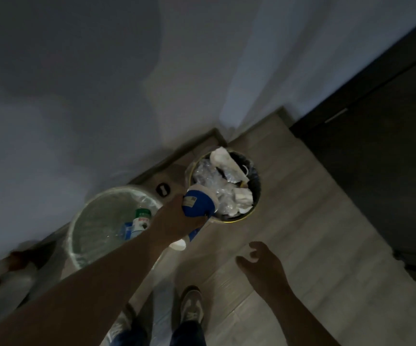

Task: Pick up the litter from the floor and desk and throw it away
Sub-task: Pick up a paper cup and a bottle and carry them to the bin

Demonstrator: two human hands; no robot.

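My left hand point(177, 222) grips a blue and white paper cup point(199, 202) and holds it over the near rim of a small round bin point(255, 203). A second blue and white cup point(185, 239) shows just below that hand. The small bin is heaped with crumpled paper and clear plastic. To its left stands a larger bin with a clear liner point(82, 236), with bottles lying in it. My right hand point(264, 265) hovers lower right with loosely curled fingers and holds nothing.
Both bins stand against a pale wall point(102, 83) on a light wood-look floor point(314, 233). A dark cabinet point(381, 158) fills the right side. My two shoes point(192, 308) are at the bottom. Blurred white and red objects point(9, 270) lie at the far left.
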